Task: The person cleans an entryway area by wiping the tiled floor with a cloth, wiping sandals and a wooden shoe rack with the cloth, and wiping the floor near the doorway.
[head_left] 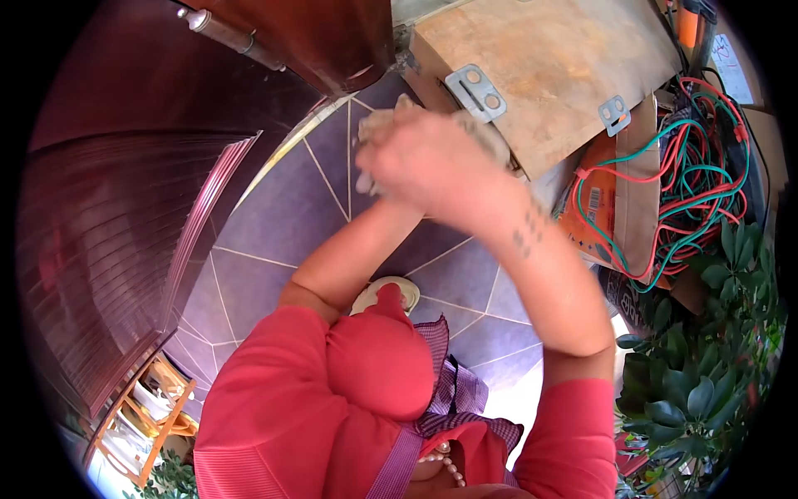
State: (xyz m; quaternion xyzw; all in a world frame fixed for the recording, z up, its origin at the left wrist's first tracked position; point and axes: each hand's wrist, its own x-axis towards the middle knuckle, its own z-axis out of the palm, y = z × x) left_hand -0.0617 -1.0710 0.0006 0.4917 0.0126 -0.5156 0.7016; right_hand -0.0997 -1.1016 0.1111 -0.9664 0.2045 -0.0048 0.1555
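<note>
My right hand (pixel 416 158), blurred by motion, is closed over something pale grey-beige (pixel 492 143) at the upper middle; what that is I cannot make out. Bits of the same pale colour show past the fingers on the left and above. My left forearm (pixel 353 249) reaches up to the same spot, and its hand is mostly hidden under or behind my right hand. Both wrists are close together. Just right of the hands stands a wooden box (pixel 549 66) with metal latch plates (pixel 476 92).
Dark red glossy furniture (pixel 100 249) fills the left. At the right are a carton (pixel 636 204), tangled red and green cables (pixel 694 183) and leafy plants (pixel 698 395). Purple floor tiles (pixel 266 208) lie below. A wooden chair (pixel 162 407) stands at the lower left.
</note>
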